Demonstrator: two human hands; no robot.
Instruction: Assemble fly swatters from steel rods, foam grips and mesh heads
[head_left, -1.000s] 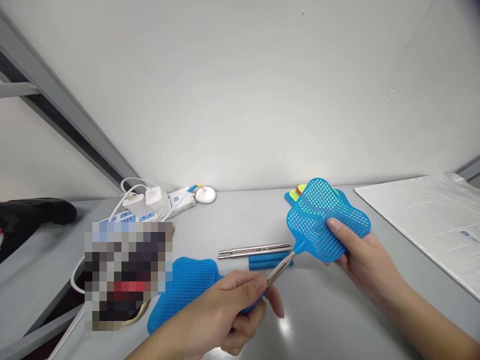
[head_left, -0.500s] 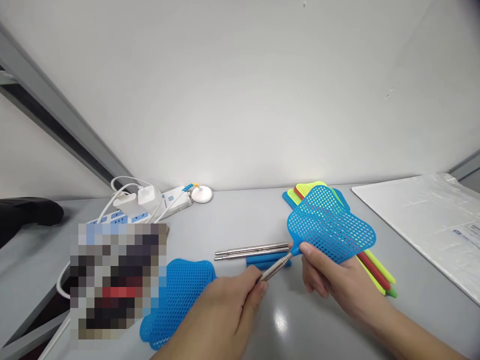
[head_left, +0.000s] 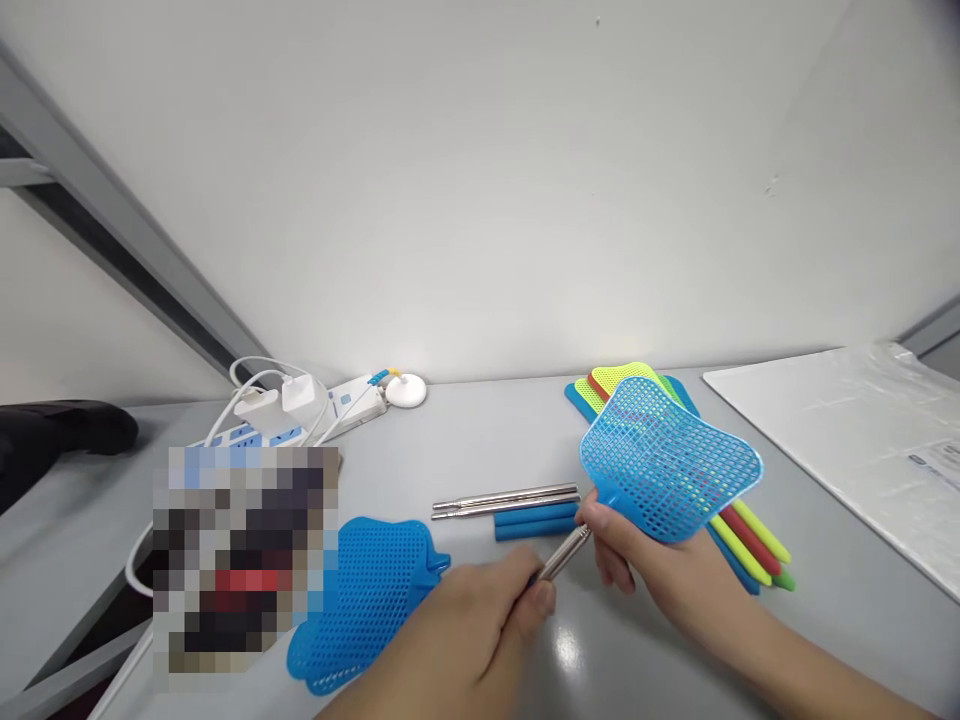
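A blue fly swatter (head_left: 671,455) spans both hands, its mesh head raised at an angle to the right. My right hand (head_left: 649,555) pinches it at the neck, where head and metal rod (head_left: 565,553) meet. Lower on that rod, my left hand (head_left: 480,610) is closed; its fingers hide the rod's near end. Loose blue swatter heads (head_left: 367,600) lie stacked beside my left hand. Beyond the hands, metal rods (head_left: 510,498) rest side by side against blue handle tubes (head_left: 536,522).
Yellow, red, green and blue swatters (head_left: 630,373) lie piled behind the held one. At right is a white plastic-wrapped sheet (head_left: 840,430). A power strip with white chargers (head_left: 304,400) and a round white device (head_left: 406,391) stand at back left, near a blurred-out patch (head_left: 247,560).
The swatter head has tilted, so its mesh catches more light. My right fingers have shifted onto its neck, and my left hand has moved slightly right. The view has shifted a little.
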